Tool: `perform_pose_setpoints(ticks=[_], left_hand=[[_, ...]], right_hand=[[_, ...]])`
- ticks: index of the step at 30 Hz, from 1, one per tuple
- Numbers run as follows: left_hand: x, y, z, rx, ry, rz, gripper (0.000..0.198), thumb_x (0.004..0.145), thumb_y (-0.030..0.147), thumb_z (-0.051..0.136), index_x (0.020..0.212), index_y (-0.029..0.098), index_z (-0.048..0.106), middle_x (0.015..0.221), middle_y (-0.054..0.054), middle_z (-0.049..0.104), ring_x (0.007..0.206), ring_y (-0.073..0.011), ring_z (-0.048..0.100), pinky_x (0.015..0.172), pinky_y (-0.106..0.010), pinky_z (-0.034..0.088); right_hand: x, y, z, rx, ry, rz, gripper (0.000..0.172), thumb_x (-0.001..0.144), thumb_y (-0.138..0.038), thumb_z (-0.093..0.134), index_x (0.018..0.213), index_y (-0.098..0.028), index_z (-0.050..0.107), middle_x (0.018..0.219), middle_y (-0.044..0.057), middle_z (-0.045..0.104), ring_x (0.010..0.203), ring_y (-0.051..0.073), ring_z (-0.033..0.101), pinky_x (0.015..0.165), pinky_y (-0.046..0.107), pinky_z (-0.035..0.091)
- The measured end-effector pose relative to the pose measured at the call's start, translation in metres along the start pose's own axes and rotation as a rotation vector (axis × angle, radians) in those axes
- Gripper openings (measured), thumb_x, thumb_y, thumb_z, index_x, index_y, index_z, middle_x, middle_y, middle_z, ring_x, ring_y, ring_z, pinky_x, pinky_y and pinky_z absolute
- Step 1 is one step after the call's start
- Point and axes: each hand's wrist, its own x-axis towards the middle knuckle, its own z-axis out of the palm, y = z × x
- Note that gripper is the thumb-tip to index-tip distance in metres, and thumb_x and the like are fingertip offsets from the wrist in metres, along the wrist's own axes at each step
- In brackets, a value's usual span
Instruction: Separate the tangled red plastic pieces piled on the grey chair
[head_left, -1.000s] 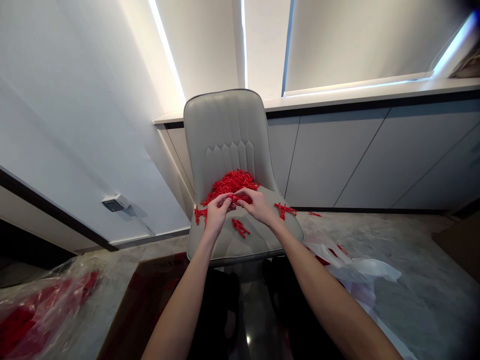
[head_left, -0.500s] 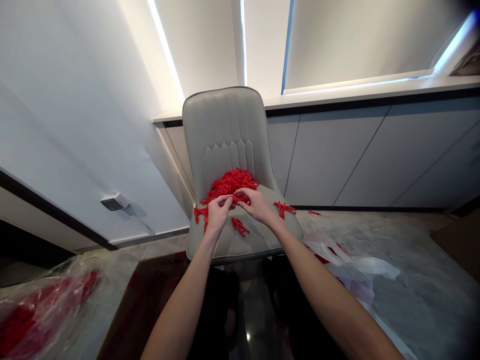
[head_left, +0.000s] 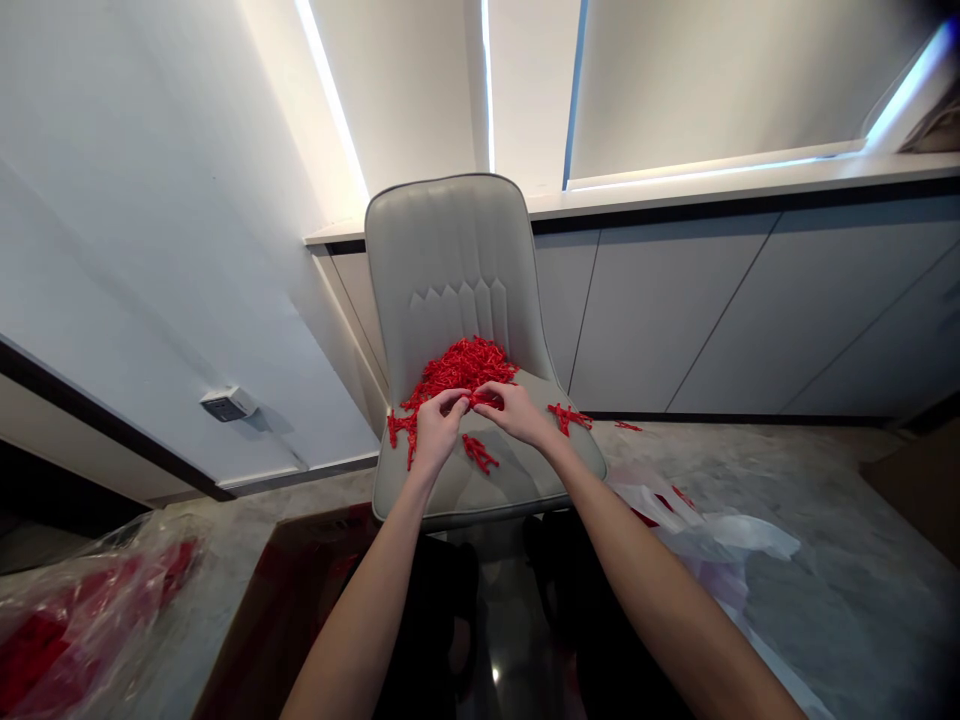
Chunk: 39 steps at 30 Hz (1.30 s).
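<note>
Between my two hands, above the front of the grey chair's seat [head_left: 525, 470], is a small red twisted piece [head_left: 474, 400]. My left hand [head_left: 439, 425] pinches its left end between thumb and fingertips. On the other side my right hand [head_left: 514, 412] pinches it too, the fingers curled over. Just behind the fingers lies a heap of similar thin red pieces [head_left: 469, 362]. A small red bunch [head_left: 480, 454] rests on the seat below my hands. More red pieces [head_left: 401, 425] lie by my left hand, and another red cluster [head_left: 570, 418] sits at the seat's right edge.
A clear plastic bag with red contents [head_left: 90, 620] lies on the floor at left. An open cardboard box [head_left: 262, 600] stands by the chair's front left. White plastic bags [head_left: 720, 540] lie at right. Behind runs a low cabinet [head_left: 675, 310]; a socket box [head_left: 229, 403] is on the wall.
My hands have shifted slightly around the small red piece, with the fingertips meeting at a slightly different point. The heap and the loose bunches look unmoved.
</note>
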Motion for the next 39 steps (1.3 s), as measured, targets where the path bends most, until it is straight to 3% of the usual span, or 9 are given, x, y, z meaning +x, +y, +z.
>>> perform_pose_setpoints(ticks=[8,14,22,27,34,39], left_hand=[[0.000,0.005,-0.001,0.044,-0.037,0.008,0.021,0.084,0.027,0.066,0.097,0.015,0.077,0.100,-0.011,0.077,0.092,-0.0224,0.070,0.086,-0.035,0.053],[0.001,0.003,-0.002,0.018,-0.050,-0.001,0.021,0.084,0.028,0.066,0.096,0.016,0.078,0.098,-0.011,0.077,0.089,-0.0226,0.070,0.084,-0.036,0.053],[0.000,0.004,0.000,-0.128,0.001,-0.072,0.027,0.079,0.032,0.074,0.100,0.015,0.076,0.102,-0.012,0.076,0.090,-0.0217,0.069,0.083,-0.035,0.054],[0.001,0.001,-0.001,-0.104,-0.028,-0.088,0.025,0.080,0.034,0.072,0.096,0.015,0.075,0.099,-0.010,0.075,0.086,-0.0196,0.068,0.076,-0.032,0.055],[0.003,-0.001,-0.002,-0.282,0.063,-0.178,0.030,0.078,0.039,0.073,0.094,0.014,0.071,0.095,-0.008,0.071,0.084,-0.0183,0.067,0.071,-0.031,0.057],[0.002,0.001,-0.002,-0.343,-0.022,-0.232,0.037,0.077,0.045,0.074,0.098,0.014,0.071,0.092,-0.008,0.071,0.084,-0.0183,0.067,0.074,-0.031,0.057]], right_hand=[[-0.001,0.001,-0.002,-0.043,-0.045,-0.034,0.016,0.090,-0.030,0.067,0.096,-0.017,0.073,0.089,0.005,0.074,0.076,0.015,0.061,0.072,0.027,0.043],[0.001,0.000,0.000,-0.051,-0.006,-0.052,0.014,0.089,-0.029,0.066,0.087,-0.016,0.070,0.080,0.004,0.071,0.072,0.015,0.057,0.068,0.026,0.040],[0.001,-0.002,0.003,-0.068,0.048,-0.054,0.012,0.089,-0.027,0.065,0.083,-0.017,0.068,0.079,0.002,0.069,0.071,0.015,0.056,0.067,0.026,0.039],[0.001,-0.003,0.004,-0.062,0.065,-0.077,0.014,0.089,-0.031,0.066,0.083,-0.017,0.068,0.082,0.004,0.070,0.074,0.016,0.059,0.069,0.026,0.041],[-0.003,-0.008,0.003,0.014,-0.175,0.049,0.028,0.098,-0.029,0.049,0.078,-0.016,0.063,0.074,0.003,0.071,0.061,0.013,0.061,0.063,0.024,0.044],[-0.004,-0.010,0.003,0.032,-0.187,0.024,0.029,0.100,-0.028,0.046,0.077,-0.017,0.061,0.069,0.001,0.069,0.055,0.011,0.059,0.063,0.023,0.044]])
